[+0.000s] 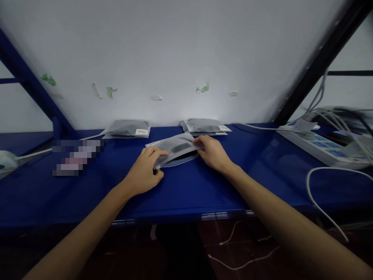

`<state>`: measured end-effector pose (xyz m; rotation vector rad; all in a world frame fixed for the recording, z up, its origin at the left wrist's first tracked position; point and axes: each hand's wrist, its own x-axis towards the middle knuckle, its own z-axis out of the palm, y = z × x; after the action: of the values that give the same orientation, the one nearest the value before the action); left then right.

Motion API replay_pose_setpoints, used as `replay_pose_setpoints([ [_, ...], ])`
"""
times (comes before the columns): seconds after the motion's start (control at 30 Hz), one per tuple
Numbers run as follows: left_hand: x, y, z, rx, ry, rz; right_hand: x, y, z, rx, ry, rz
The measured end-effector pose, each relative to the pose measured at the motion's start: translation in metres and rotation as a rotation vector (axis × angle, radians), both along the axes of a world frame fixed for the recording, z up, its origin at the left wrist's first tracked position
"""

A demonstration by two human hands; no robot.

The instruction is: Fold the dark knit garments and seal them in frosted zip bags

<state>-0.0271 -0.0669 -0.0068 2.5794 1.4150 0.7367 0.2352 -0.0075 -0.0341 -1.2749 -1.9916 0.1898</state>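
Observation:
A frosted zip bag (175, 144) lies on the blue table, its mouth facing me and gaping. Something dark shows inside, too hidden to name; a dark printed patch is on the upper face. At the bag's left corner, my left hand (145, 171) pinches the edge between thumb and fingers. My right hand (214, 153) grips the right corner of the mouth. Behind, against the wall, lie one similar filled bag (126, 127) on the left and a small stack of such bags (204, 125) on the right, with white labels.
A long white power strip (320, 146) with tangled cables sits at the right. One white cable (310, 186) loops over the table's front edge. A pixelated item (77, 157) lies at the left. The white wall (175, 58) rises behind the blue table (175, 198).

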Motion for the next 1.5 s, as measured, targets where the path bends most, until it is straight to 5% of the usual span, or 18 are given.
replay_pose_setpoints([
  [0.2, 0.000, 0.000, -0.002, 0.076, -0.074, -0.002, -0.006, -0.013, 0.011, 0.128, -0.076, -0.028],
  [0.33, 0.003, 0.000, -0.001, 0.125, -0.133, -0.079, -0.027, -0.036, 0.023, 0.356, -0.197, 0.174],
  [0.47, 0.004, -0.001, -0.001, 0.125, -0.142, -0.124, -0.047, -0.050, 0.025, 0.404, -0.409, 0.366],
  [0.83, 0.005, -0.002, -0.003, 0.116, -0.139, -0.177, -0.053, -0.044, 0.017, 0.600, -0.445, 0.303],
  [1.23, 0.003, 0.000, -0.004, 0.381, -0.279, 0.026, -0.029, -0.031, 0.023, 0.588, -0.465, 0.168],
  [1.5, 0.001, 0.004, -0.006, 0.453, -0.331, 0.068, 0.057, 0.000, 0.004, 0.183, -0.477, 0.050],
])
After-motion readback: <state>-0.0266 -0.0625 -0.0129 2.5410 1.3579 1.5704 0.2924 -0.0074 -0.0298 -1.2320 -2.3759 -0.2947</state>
